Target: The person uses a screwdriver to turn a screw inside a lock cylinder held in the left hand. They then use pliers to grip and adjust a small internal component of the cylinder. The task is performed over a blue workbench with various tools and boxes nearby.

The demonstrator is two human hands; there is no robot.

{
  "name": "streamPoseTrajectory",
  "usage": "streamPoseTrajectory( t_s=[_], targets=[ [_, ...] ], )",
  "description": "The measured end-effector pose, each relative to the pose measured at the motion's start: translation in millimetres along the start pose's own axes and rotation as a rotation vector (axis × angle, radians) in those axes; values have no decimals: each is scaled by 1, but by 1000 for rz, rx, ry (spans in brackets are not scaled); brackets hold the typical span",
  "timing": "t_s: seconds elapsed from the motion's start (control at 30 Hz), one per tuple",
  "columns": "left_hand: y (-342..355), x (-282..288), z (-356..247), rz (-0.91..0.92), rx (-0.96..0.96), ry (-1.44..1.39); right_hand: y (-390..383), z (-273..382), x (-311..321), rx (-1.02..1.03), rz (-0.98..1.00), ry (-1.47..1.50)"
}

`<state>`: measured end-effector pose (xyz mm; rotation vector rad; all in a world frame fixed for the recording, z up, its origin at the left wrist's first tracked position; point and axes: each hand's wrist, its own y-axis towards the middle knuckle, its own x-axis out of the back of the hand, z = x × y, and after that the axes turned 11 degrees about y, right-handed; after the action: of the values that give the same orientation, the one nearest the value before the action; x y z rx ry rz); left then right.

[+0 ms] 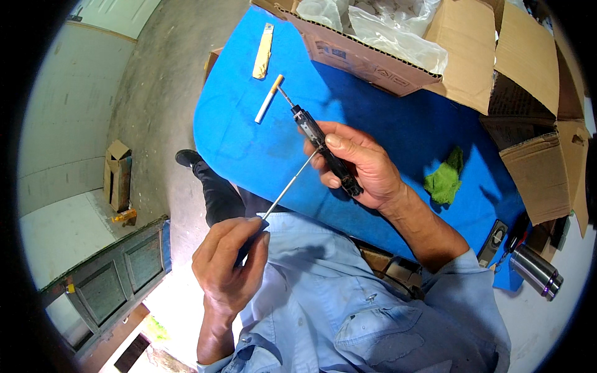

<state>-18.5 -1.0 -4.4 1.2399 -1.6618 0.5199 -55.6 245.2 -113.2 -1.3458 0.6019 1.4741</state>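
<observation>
Gripped a slim dark-handled screwdriver in the left hand, pinched a black rod-ended mechanism at its tip in the right hand, farther forward, and seemed midway, setting down not yet done.

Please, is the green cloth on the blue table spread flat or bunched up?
Bunched up: the cloth lies in a crumpled heap.

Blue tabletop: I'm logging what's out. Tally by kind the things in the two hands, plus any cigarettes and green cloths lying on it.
Screwdriver, in the left hand: 1
Black mechanism, in the right hand: 1
Cigarette: 1
Green cloth: 1
Total: 4
</observation>
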Motion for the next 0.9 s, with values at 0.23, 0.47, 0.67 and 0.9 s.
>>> streamPoseTrajectory(
  t_s=[0.23,0.47,0.67,0.9],
  targets=[
    [-1,1,1,-11,0,2,0,0,-1,9,-7,-24],
    [-2,2,2,-3,-7,5,-1,-1,-1,15,-11,-33],
    [-1,1,2,-2,-13,-2,-1,-1,-2,14,-20,-47],
    [-1,2,1,3,-15,17,-1,-1,-3,24,-22,-70]
  ],
)
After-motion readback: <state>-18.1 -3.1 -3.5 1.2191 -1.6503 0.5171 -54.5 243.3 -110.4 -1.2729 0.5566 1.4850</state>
